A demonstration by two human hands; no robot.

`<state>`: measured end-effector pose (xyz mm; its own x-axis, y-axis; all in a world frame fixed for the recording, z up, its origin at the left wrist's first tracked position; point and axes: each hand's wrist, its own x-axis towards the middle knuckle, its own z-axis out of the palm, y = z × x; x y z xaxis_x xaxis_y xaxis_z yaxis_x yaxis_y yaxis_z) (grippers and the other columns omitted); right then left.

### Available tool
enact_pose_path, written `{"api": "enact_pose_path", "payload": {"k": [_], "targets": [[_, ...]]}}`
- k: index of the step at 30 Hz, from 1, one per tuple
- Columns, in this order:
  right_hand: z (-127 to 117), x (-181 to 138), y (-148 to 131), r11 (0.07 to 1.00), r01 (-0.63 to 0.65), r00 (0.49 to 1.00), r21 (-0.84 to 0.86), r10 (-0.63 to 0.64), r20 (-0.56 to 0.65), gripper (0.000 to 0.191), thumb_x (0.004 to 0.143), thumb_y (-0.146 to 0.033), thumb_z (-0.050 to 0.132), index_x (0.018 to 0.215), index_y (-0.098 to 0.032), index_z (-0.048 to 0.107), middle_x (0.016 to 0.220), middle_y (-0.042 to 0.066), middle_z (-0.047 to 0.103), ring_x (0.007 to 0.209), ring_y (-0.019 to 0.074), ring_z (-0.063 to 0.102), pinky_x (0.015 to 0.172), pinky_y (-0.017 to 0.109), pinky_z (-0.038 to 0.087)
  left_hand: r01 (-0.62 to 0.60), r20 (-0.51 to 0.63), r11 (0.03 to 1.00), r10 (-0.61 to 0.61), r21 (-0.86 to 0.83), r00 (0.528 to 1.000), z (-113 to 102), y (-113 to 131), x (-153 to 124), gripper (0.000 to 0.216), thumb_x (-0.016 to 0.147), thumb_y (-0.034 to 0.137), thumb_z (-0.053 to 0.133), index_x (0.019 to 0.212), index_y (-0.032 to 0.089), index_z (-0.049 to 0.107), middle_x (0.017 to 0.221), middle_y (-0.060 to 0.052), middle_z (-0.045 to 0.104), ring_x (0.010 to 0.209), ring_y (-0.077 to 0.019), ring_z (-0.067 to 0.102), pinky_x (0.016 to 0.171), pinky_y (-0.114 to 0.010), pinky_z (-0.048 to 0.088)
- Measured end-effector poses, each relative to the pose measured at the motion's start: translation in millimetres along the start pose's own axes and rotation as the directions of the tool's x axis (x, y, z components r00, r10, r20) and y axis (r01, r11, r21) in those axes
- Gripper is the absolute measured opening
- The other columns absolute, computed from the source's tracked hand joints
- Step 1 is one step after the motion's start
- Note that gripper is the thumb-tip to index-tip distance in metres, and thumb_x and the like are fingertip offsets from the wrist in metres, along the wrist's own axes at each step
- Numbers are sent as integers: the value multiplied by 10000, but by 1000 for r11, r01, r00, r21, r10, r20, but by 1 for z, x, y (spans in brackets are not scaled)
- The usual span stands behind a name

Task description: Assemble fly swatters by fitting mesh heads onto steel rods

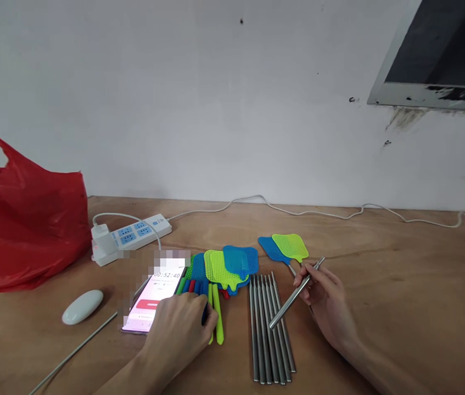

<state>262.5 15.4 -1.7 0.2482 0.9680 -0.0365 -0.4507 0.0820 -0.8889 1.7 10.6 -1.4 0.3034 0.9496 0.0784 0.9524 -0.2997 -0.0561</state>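
Observation:
My left hand [183, 325] is closed over a row of coloured plastic handles. A blue plastic handle [205, 315] shows between its thumb and forefinger; the other fingertips are hidden. Two yellow-green handles [218, 315] lie just right of it. My right hand [328, 299] grips a shiny metal rod [293, 300], tilted, its lower end over a row of several similar metal rods [269, 334]. Fly swatter heads, yellow-green [217, 267] and blue [242, 258], overlap in a pile behind the handles. Beyond my right hand lie a blue head [272, 248] and a yellow-green head [292, 247] with thin metal stems.
A lit phone [153, 296] lies left of the handles, beside my left hand. Farther left are a white oval object [83, 307], a power strip [141, 233] with a plugged charger [104, 241], and a red plastic bag [30, 230]. A white cable [298, 212] runs along the wall.

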Motion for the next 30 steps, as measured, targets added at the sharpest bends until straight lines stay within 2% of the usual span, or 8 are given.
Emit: {"api": "enact_pose_path", "payload": {"k": [3,6,8,13,17,21,25,30], "targets": [[-1,1,1,1000,-16,999,3,15,34,325,675,-453,851,670,-177,680,611,10,657,477,71,450,416,156,375,-117,-150,989,103,-91,983,3,0,-1,387,937,276,416,574,196,525,574,-54,629,525,-228,630,500,-288,189],[-2,1,3,999,-47,993,19,44,113,357,747,-515,784,699,-176,683,645,25,692,470,81,492,432,172,413,-298,-321,927,218,-228,922,4,2,-3,373,971,255,382,614,201,477,561,-11,577,501,-175,585,501,-273,246],[-1,0,4,996,-86,979,0,85,185,377,782,-528,753,712,-164,691,693,46,719,509,97,550,463,184,452,-365,-365,879,245,-306,898,4,4,-5,342,984,240,382,652,203,456,578,4,569,505,-155,572,503,-260,276],[3,-3,4,983,-180,938,-35,182,296,345,792,-486,773,778,-151,694,753,67,753,568,113,629,495,184,485,-418,-353,819,285,-393,891,3,6,-9,307,1004,234,398,702,211,447,610,14,557,536,-152,556,520,-256,319],[4,-8,5,978,-208,919,-5,197,342,285,802,-440,787,854,-192,656,801,61,777,632,140,695,538,203,516,-462,-325,758,340,-460,883,-1,8,-10,282,1014,255,395,758,207,501,650,4,584,570,-163,575,535,-258,351],[5,-12,6,980,-200,892,-22,191,410,247,794,-407,806,835,-199,678,867,52,786,689,127,719,607,201,541,-470,-296,740,367,-482,882,0,8,-10,264,1007,351,458,795,208,521,660,6,600,589,-179,592,538,-264,355],[4,-12,9,984,-128,868,-126,173,465,222,752,-395,839,821,-200,756,876,45,782,709,117,711,655,204,563,-446,-269,758,358,-476,894,6,6,-9,266,1023,400,468,832,218,507,699,10,624,623,-188,616,555,-265,365],[-2,-7,19,948,29,919,-318,100,381,260,692,-376,870,881,-230,767,737,1,742,623,136,693,574,228,578,-488,-284,786,402,-381,870,8,2,-3,323,1076,311,278,838,223,478,694,1,616,598,-200,595,550,-285,346]]}}
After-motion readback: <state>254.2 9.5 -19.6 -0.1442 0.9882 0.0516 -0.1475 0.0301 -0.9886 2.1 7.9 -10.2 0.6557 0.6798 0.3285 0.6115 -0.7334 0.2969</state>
